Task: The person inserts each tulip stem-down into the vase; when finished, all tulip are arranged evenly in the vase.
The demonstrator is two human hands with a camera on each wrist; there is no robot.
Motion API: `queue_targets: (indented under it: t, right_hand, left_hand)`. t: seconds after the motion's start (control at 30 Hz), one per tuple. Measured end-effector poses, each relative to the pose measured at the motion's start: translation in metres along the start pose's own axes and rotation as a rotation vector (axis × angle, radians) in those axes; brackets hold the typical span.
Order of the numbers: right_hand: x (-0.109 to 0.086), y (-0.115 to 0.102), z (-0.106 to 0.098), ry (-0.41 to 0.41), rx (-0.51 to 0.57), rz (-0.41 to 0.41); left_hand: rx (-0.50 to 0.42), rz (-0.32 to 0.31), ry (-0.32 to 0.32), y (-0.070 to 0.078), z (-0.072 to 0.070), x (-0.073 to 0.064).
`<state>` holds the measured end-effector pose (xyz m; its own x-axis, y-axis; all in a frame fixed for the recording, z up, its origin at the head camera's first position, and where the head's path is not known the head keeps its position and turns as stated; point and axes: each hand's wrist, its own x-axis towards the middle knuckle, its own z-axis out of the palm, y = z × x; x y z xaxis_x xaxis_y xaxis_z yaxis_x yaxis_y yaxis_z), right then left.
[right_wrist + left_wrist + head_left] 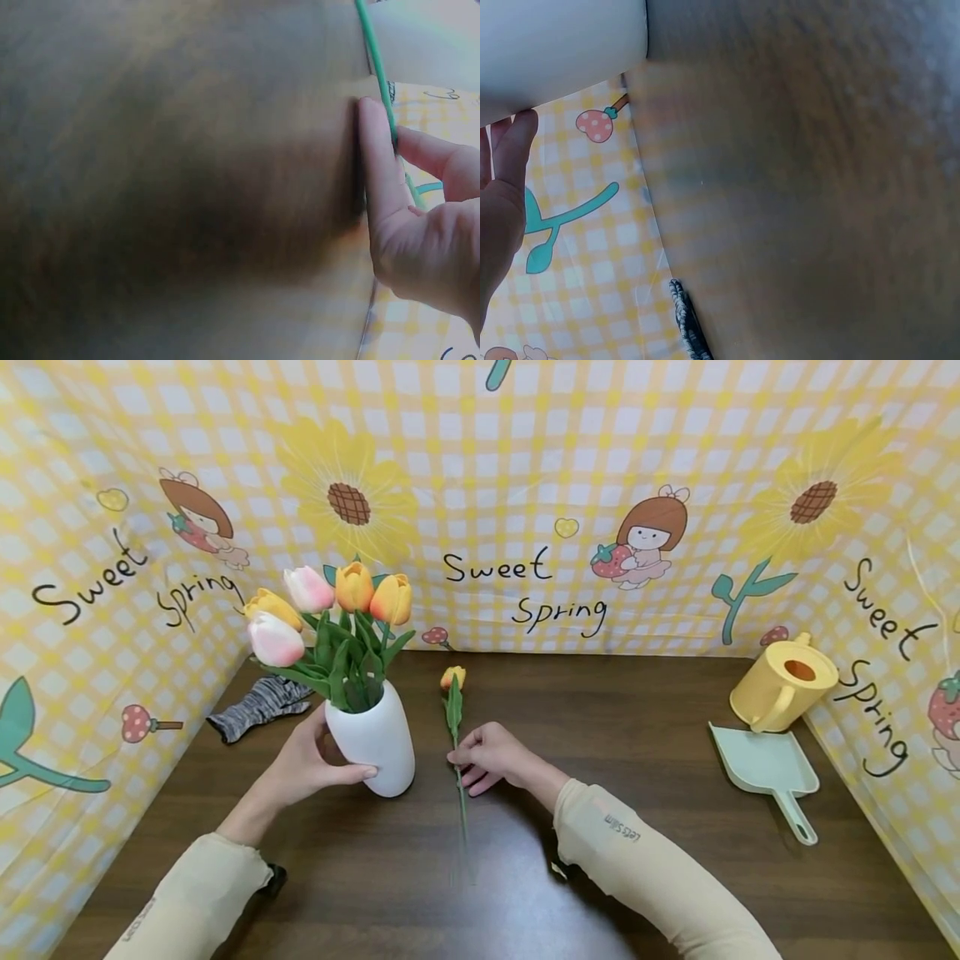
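My left hand (303, 764) grips a white vase (378, 743), its thumb across the front and its fingers at the far side. The vase leans a little to the left. Pink and orange-yellow artificial tulips (352, 589) with green leaves stand in it. Right of the vase, my right hand (491, 758) pinches the green stem of a single orange-yellow tulip (453, 710), whose bloom points to the back. The right wrist view shows the stem (377, 60) between thumb and fingers. In the left wrist view, fingertips touch the vase (555, 45).
A grey knitted glove-like item (262, 706) lies behind my left hand. At the right stand a yellow watering can (772, 693) and, before it, a pale green dustpan (768, 760). Yellow checked cloth (495, 485) walls the dark wooden table (600, 718) on three sides.
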<state>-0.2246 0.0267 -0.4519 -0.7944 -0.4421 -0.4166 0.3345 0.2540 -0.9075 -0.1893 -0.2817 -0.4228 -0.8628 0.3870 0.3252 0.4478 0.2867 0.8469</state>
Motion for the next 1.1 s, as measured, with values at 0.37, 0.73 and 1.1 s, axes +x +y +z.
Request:
queue_targets:
  t: [0.37, 0.73, 1.1]
  right_hand:
    - [-0.007, -0.006, -0.022, -0.081, 0.104, -0.028]
    - [-0.034, -0.027, -0.056, -0.119, 0.326, -0.044]
    - [-0.078, -0.06, -0.08, -0.16, 0.468, -0.247]
  left_hand:
    - [0.024, -0.024, 0.027, 0.002, 0.002, -0.002]
    - [-0.016, -0.007, -0.089, 0.002, -0.008, -0.006]
    - [0.016, 0.012, -0.061, 0.002, -0.011, -0.004]
